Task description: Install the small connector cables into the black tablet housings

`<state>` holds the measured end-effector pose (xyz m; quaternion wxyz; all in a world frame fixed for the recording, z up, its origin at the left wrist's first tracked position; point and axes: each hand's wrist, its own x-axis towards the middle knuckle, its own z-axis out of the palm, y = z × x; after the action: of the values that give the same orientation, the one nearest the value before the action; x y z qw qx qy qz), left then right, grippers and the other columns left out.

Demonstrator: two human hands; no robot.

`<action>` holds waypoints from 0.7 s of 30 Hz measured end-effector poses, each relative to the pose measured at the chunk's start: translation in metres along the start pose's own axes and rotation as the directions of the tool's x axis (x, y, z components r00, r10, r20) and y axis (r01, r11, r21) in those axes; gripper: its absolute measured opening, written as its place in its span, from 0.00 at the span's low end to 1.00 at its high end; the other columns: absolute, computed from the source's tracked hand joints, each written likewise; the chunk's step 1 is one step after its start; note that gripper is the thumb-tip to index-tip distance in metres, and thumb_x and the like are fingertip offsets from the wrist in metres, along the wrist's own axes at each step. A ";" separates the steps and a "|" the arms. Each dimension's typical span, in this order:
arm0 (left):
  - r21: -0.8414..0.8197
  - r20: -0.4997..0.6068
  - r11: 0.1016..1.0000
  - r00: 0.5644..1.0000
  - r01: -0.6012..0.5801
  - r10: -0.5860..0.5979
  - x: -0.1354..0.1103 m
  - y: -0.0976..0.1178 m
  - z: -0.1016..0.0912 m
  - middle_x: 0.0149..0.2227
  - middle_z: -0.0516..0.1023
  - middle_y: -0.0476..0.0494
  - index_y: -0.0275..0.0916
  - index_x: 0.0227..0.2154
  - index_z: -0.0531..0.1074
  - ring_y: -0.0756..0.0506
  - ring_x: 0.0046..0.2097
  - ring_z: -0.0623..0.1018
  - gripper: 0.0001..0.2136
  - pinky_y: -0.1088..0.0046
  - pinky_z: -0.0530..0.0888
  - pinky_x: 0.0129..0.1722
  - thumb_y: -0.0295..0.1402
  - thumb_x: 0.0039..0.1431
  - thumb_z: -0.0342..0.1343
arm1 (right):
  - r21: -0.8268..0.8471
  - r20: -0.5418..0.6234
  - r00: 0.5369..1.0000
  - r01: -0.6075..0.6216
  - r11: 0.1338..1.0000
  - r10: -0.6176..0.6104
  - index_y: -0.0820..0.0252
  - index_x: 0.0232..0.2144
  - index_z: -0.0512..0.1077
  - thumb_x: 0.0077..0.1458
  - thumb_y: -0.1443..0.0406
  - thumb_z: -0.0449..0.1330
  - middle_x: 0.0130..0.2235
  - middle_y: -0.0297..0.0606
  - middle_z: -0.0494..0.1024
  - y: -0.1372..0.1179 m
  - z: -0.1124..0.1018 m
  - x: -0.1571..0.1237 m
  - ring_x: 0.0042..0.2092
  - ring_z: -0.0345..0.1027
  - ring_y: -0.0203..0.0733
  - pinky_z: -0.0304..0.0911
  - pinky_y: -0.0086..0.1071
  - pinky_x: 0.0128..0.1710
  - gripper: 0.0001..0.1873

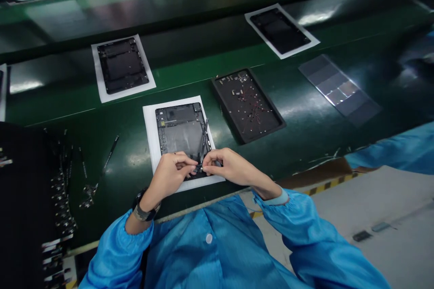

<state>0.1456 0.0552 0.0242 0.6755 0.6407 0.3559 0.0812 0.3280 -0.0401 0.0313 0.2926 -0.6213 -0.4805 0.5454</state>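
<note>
A dark tablet chassis (181,128) lies open on a white sheet (149,126) right in front of me. My left hand (171,171) and my right hand (225,166) meet at its near edge. Both pinch the lower end of a thin black flex cable (204,137), which rises at a slant over the chassis. The fingers of both hands are closed around a small connector between them. A watch sits on my left wrist, and blue sleeves cover both arms.
A black tray (247,104) with small parts sits right of the chassis. Two more chassis on white sheets (122,65) (280,29) lie farther back on the green belt (305,117). Several flex cables (61,180) lie at the left. A grey film (339,90) lies at the right.
</note>
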 end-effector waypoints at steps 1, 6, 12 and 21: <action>-0.033 0.011 0.999 1.000 0.005 -0.005 0.000 0.000 0.000 0.29 0.76 0.47 0.35 0.27 0.81 0.50 0.27 0.80 0.06 0.76 0.78 0.29 0.23 0.52 0.58 | 0.016 0.007 1.000 0.008 1.000 -0.008 0.62 0.27 0.75 0.54 0.65 0.61 0.26 0.35 0.78 0.001 0.000 0.000 0.29 0.67 0.36 0.60 0.29 0.31 0.06; -0.157 0.062 0.987 0.997 0.045 -0.036 0.003 0.000 0.000 0.26 0.76 0.47 0.34 0.26 0.80 0.48 0.27 0.80 0.03 0.74 0.79 0.29 0.25 0.50 0.61 | 0.082 0.025 0.999 0.039 0.996 -0.041 0.61 0.27 0.76 0.53 0.62 0.63 0.28 0.36 0.79 0.005 -0.003 -0.001 0.31 0.70 0.38 0.63 0.30 0.34 0.08; -0.185 0.068 0.980 0.996 0.070 -0.059 0.003 -0.002 0.002 0.26 0.75 0.48 0.34 0.25 0.80 0.48 0.27 0.81 0.03 0.72 0.80 0.30 0.24 0.49 0.62 | 0.107 0.047 0.998 0.027 0.994 -0.032 0.62 0.26 0.76 0.53 0.62 0.64 0.27 0.36 0.80 0.007 -0.004 0.001 0.31 0.70 0.38 0.63 0.31 0.33 0.08; 0.076 -0.011 0.996 0.999 0.049 -0.048 0.002 0.004 -0.001 0.29 0.80 0.45 0.35 0.29 0.81 0.47 0.31 0.79 0.05 0.69 0.77 0.35 0.23 0.53 0.60 | -0.091 0.014 0.997 0.083 0.992 -0.082 0.60 0.36 0.79 0.52 0.58 0.65 0.33 0.39 0.81 -0.011 -0.022 -0.005 0.33 0.71 0.41 0.62 0.33 0.32 0.12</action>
<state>0.1479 0.0575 0.0273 0.6506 0.6568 0.3774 0.0541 0.3466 -0.0375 0.0479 0.2839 -0.6110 -0.5317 0.5133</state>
